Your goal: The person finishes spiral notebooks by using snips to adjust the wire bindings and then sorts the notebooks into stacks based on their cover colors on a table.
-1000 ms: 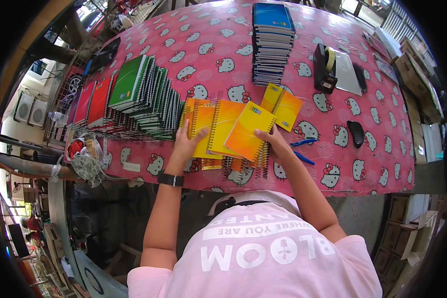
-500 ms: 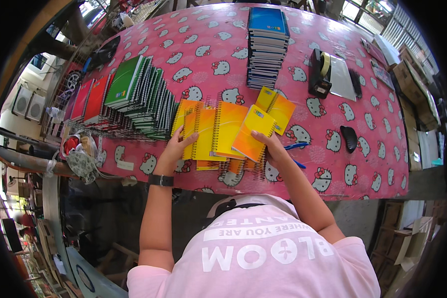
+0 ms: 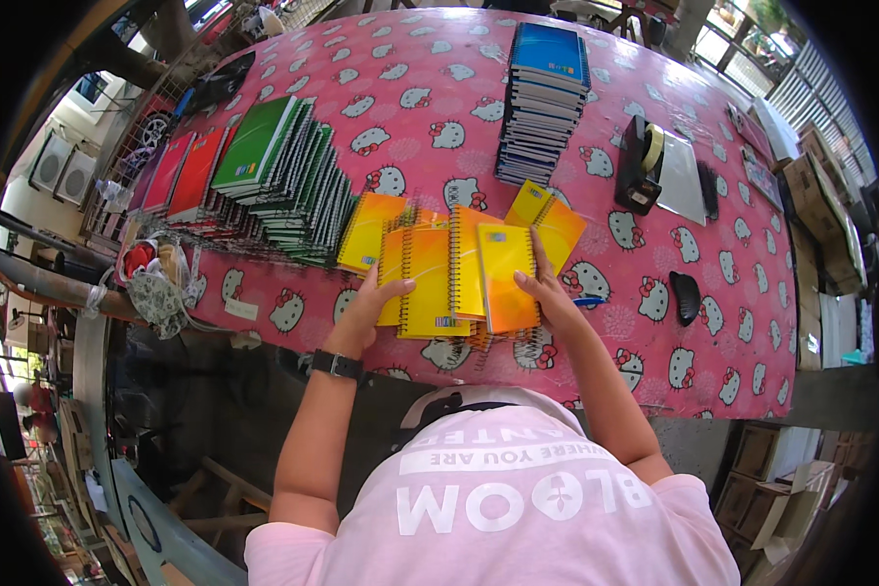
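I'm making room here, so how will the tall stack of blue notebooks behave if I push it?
The stack of blue notebooks would probably tip or slide apart: it's tall and narrow, and I see no band around it. It's likely heavy as a whole, with so many notebooks piled up. The top cover may be slippery, since it looks glossy.

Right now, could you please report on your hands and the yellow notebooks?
Left hand and right hand gripping from either side. Yellow notebooks overlapping between them. Blue tool close by right hand.
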